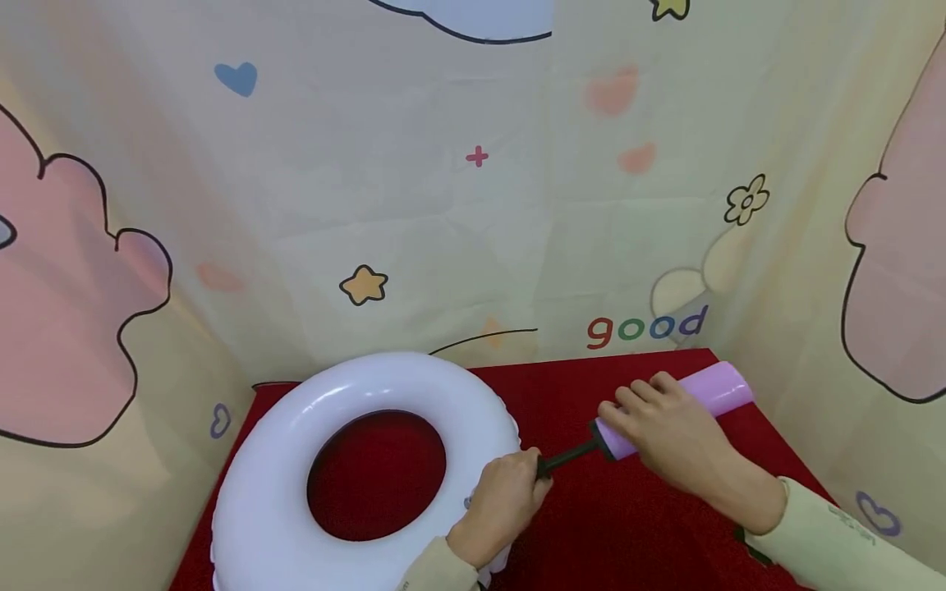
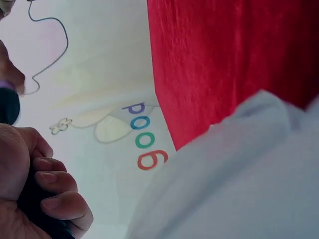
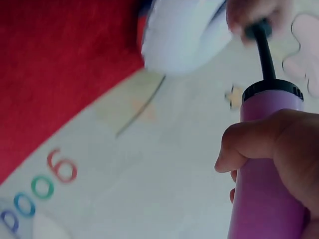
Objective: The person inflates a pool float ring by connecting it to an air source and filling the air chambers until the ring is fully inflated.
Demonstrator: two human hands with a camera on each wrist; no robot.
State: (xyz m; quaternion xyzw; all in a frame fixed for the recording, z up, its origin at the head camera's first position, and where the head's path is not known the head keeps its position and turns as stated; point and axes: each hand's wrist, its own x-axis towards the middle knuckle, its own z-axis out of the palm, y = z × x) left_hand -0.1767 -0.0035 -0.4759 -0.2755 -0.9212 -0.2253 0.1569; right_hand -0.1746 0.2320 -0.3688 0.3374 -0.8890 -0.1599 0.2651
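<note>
A purple hand pump [image 1: 720, 390] with a black collar and a black plunger rod [image 1: 572, 456] is held between both hands, tilted up to the right. My right hand [image 1: 668, 427] grips its purple barrel [image 3: 266, 199], thumb wrapped across it in the right wrist view. My left hand [image 1: 502, 497] holds the plunger's black handle, its fingers [image 2: 65, 206] curled round it in the left wrist view. Part of the rod shows between handle and collar. A white inflatable swim ring [image 1: 259, 476], looking full and rounded, lies left of the pump, partly behind my left hand and sleeve.
Red cloth [image 1: 613, 517] covers the table under the ring and pump. A pale printed curtain [image 1: 473, 246] with hearts, stars and the word "good" closes off the back and both sides.
</note>
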